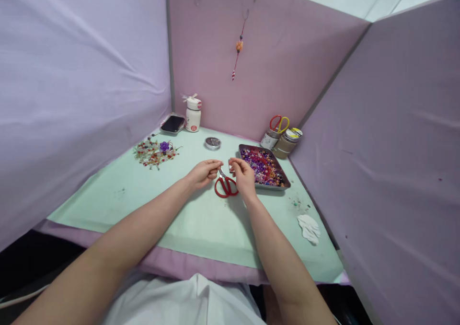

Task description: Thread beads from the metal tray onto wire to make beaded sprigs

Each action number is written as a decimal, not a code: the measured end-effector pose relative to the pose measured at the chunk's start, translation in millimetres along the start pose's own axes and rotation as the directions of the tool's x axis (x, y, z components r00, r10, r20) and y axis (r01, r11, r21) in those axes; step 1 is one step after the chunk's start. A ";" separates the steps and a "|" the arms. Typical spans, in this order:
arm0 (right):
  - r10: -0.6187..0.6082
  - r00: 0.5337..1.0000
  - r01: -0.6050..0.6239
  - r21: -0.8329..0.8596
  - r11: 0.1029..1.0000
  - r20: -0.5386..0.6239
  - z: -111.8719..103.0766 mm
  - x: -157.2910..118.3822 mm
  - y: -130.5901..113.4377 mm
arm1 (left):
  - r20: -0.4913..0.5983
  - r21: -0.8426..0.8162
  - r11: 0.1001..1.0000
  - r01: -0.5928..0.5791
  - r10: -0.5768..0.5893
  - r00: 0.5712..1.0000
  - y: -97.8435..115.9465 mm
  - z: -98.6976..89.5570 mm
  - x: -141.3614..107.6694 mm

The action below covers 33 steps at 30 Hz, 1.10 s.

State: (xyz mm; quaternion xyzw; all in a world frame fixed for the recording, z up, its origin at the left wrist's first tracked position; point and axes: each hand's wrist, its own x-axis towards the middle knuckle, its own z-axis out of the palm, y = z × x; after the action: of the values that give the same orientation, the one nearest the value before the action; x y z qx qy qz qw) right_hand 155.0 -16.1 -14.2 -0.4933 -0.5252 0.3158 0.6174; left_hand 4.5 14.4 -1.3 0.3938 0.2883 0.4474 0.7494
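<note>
While pinching with fingers of left hand [205,172] and right hand [244,175] (on what, cannot tell), seems busy with fine handwork by red-handled scissors [227,180], near bead tray [271,188]; needs steady control.

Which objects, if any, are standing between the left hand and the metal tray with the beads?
Two things stand between the left hand and the metal tray: first the red-handled scissors, slightly on the near side, then the right hand, beside the tray. Nothing else is visible there.
</note>
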 end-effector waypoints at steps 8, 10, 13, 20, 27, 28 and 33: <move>0.106 0.990 -0.109 0.031 0.993 0.088 2.5 -0.8 9.4 | -0.130 -0.404 0.914 -0.032 -0.023 0.991 20.3 -12.1 8.5; 0.101 0.985 -0.104 0.012 0.994 0.143 6.0 -3.6 10.6 | -0.166 -0.430 0.901 -0.054 -0.020 0.986 22.6 -11.5 7.8; 0.081 0.969 -0.091 0.035 0.995 0.232 10.1 -8.9 7.0 | -0.201 -0.437 0.894 -0.096 0.007 0.980 24.2 -11.3 7.3; 0.079 0.979 -0.102 0.118 0.988 0.189 12.2 -17.0 -8.7 | -0.262 -0.368 0.917 -0.152 0.055 0.964 23.3 -13.7 9.2; 0.004 0.987 -0.027 0.143 0.989 0.159 9.9 -16.1 -14.3 | -0.207 -0.370 0.928 -0.048 -0.032 0.978 15.4 -12.9 8.0; 0.003 0.987 -0.030 0.163 0.986 0.160 9.3 -16.2 -15.6 | -0.209 -0.370 0.929 -0.020 -0.062 0.976 13.6 -13.0 7.7; 0.016 0.994 -0.037 0.189 0.981 0.110 6.9 -15.7 -19.8 | -0.202 -0.337 0.941 0.038 -0.111 0.973 5.5 -12.3 7.0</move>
State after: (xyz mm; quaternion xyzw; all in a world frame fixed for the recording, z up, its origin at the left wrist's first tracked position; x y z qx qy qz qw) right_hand 142.0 -34.7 -1.1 -0.4209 -0.5185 0.3992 0.6282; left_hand -4.6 26.3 -3.6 0.2000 0.3042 0.5010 0.7852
